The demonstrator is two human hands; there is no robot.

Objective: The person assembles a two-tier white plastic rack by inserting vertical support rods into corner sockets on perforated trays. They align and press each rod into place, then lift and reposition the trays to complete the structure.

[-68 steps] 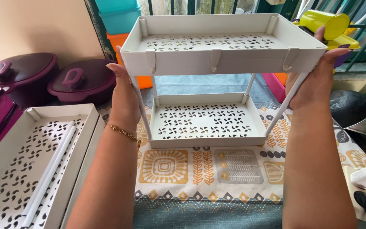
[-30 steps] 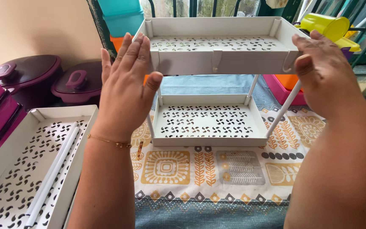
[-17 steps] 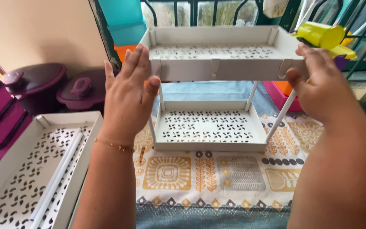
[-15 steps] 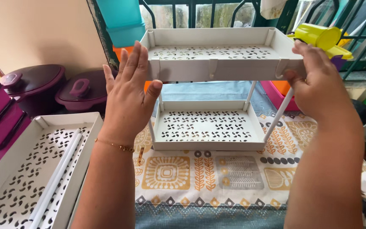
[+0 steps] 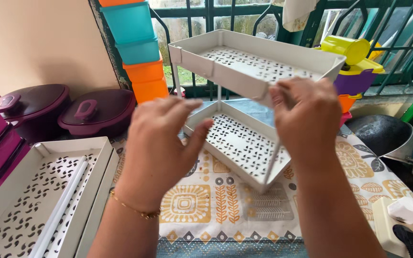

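Note:
A white two-tier rack stands on a patterned cloth [image 5: 192,205], turned so one corner faces me. Its upper tray [image 5: 254,62] rests on thin white posts above the lower tray [image 5: 244,143]; both have perforated floors. My right hand [image 5: 307,119] pinches the near corner of the upper tray, fingers curled over its rim. To the left of the rack, my left hand [image 5: 161,143] hovers with fingers spread, holding nothing and just off the lower tray's left edge.
A spare perforated tray [image 5: 34,200] with loose white rods [image 5: 60,210] lies at the left. Two purple lidded pots [image 5: 96,112] sit behind it. Stacked teal and orange boxes [image 5: 135,43], a yellow jug [image 5: 350,48] and a black pan [image 5: 383,136] ring the rack.
The rack has turned from square-on to corner-on. My left hand has come off the upper tray's left end and dropped lower; my right hand has shifted to the near corner.

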